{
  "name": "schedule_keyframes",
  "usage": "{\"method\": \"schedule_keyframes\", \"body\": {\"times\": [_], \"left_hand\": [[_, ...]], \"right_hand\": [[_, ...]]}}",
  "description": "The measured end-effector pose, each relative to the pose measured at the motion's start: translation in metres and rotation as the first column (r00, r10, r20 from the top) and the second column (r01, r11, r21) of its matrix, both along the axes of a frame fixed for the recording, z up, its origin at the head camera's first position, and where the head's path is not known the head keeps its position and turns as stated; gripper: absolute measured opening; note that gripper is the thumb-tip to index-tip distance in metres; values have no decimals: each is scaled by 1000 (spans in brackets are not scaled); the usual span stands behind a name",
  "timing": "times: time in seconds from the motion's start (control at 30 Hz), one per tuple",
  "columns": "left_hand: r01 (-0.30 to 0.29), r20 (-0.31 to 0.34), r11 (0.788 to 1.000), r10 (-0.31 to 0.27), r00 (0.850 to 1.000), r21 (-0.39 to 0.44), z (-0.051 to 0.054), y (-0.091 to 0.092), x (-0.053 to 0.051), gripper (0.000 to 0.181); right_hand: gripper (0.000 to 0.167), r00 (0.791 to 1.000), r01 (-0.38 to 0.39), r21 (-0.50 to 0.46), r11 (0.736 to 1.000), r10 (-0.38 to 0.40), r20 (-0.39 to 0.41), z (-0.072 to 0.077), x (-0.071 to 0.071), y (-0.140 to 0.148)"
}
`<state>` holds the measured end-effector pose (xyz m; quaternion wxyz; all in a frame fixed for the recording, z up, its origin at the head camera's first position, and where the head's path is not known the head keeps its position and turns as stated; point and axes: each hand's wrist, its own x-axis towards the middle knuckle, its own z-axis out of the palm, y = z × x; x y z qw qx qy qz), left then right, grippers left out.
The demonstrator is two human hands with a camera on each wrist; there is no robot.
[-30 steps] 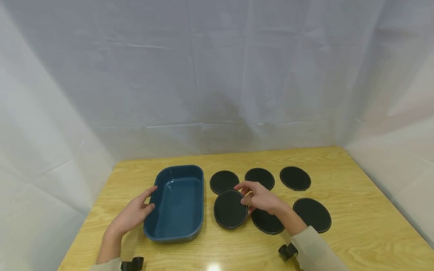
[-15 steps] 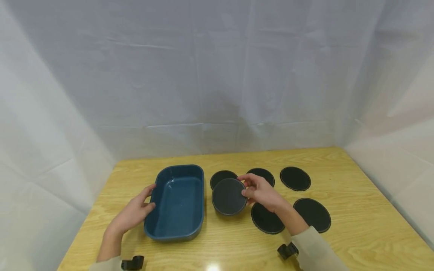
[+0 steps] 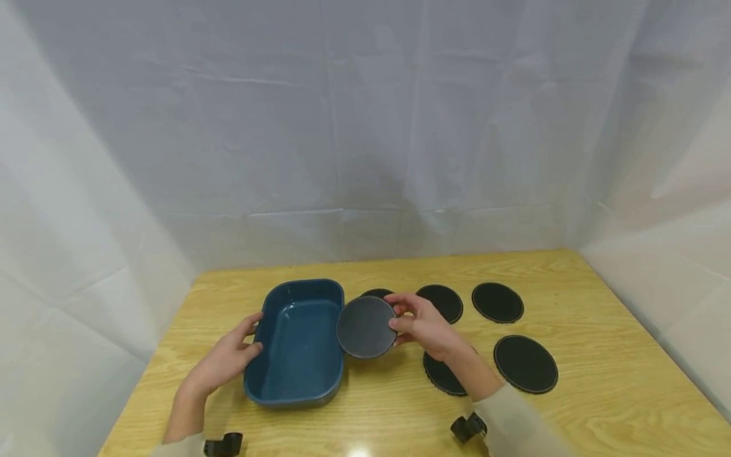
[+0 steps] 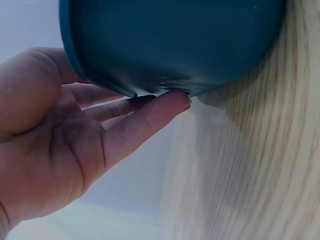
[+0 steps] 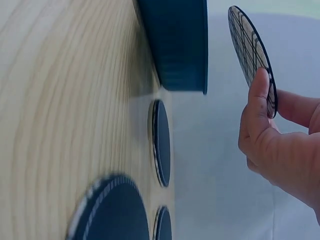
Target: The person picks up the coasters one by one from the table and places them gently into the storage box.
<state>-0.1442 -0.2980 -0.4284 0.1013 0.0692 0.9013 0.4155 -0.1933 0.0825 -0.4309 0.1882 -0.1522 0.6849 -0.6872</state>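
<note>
A deep blue rectangular dish (image 3: 302, 346) with rounded corners stands on the left of the table. My left hand (image 3: 228, 355) holds its left wall, with the thumb over the rim and the fingers against the outside (image 4: 150, 122). Between thumb and fingers, my right hand (image 3: 425, 327) pinches the right edge of a round black coaster (image 3: 367, 327). This coaster is raised above the table, its left edge overlapping the dish's right rim in the head view. In the right wrist view the coaster (image 5: 250, 47) shows a pale underside with dark crossing lines.
Several more black coasters lie flat on the wooden table (image 3: 605, 355): a partly hidden one (image 3: 377, 292) behind the held coaster, one (image 3: 442, 374) under the right forearm, others to the right (image 3: 525, 364). White sheeting (image 3: 365, 127) hangs behind and at both sides.
My right hand has lifted the coaster off the table and carried it left to the dish's right rim. My left hand has stayed at the dish's left side, its fingers closing slightly on the wall.
</note>
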Motion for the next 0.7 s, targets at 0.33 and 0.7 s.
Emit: {"method": "schedule_keyframes", "body": {"times": [0.33, 0.7], "left_hand": [[-9, 1, 1000, 9, 1000, 3, 1, -1, 1, 59], [-3, -24, 1000, 2, 1000, -22, -1, -2, 0, 59]], "right_hand": [[50, 1000, -1, -60, 998, 3, 27, 2, 4, -44], [45, 999, -9, 3, 1000, 9, -47, 7, 13, -87]]}}
